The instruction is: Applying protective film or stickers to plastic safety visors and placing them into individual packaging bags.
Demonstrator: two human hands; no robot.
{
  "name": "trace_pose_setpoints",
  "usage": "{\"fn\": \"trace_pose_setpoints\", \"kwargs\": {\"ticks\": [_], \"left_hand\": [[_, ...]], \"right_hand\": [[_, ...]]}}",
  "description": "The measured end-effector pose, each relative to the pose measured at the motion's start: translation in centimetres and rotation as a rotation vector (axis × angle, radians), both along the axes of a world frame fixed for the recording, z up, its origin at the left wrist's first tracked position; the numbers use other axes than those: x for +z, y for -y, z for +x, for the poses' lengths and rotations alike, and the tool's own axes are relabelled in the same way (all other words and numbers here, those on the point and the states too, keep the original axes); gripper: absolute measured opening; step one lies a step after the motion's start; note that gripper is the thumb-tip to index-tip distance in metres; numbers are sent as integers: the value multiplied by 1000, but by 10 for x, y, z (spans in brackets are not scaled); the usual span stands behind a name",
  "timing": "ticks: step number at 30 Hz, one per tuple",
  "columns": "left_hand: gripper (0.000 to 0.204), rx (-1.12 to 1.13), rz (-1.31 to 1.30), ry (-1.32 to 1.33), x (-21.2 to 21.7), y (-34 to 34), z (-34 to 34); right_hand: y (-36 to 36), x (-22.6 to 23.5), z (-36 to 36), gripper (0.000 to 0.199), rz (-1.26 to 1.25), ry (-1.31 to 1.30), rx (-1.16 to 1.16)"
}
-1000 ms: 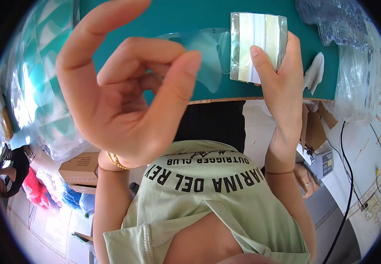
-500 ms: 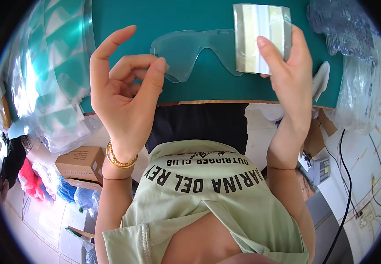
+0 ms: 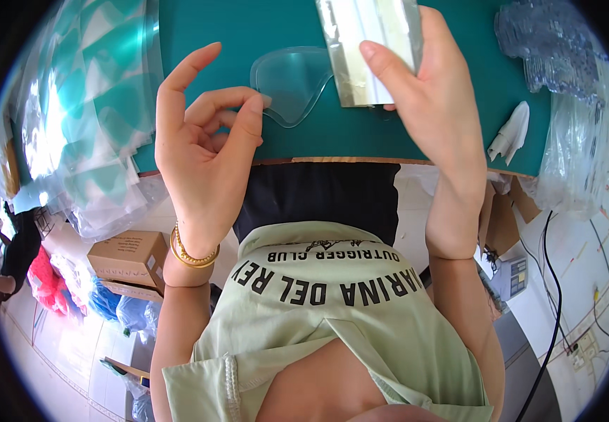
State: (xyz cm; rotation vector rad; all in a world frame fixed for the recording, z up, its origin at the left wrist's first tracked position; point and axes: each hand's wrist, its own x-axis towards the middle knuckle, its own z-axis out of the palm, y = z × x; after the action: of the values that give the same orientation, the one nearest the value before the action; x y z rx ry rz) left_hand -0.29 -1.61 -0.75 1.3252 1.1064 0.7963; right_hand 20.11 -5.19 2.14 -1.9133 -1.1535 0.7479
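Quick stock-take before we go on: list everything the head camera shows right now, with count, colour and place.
Clear plastic goggle-shaped lens: one, transparent, flat on the mat between the hands.
Shiny silver foil pouch: one, silver, upright in the right hand.
Teal work mat: one, teal, covers the table top.
Stack of clear plastic sleeves: several, transparent, on the left of the mat.
Pile of clear plastic pieces: count unclear, transparent, top right.
White paper scrap: one, white, right on the mat.
Brown cardboard box: one, brown, floor at lower left.
Black cable: one, black, right side.
Gold bangle: gold, left wrist.
Left hand: raised, empty, thumb and index finger close.
Right hand: holds the pouch.
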Motion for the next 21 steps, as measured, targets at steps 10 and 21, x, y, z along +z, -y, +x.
{"fn": "trace_pose_setpoints", "kwargs": {"ticks": [10, 21], "left_hand": [[36, -94, 159, -267, 15, -11, -21], [34, -696, 949, -485, 37, -60, 16]], "right_hand": [[9, -13, -43, 36, -180, -22, 404], [63, 20, 93, 42, -160, 728, -126]]}}
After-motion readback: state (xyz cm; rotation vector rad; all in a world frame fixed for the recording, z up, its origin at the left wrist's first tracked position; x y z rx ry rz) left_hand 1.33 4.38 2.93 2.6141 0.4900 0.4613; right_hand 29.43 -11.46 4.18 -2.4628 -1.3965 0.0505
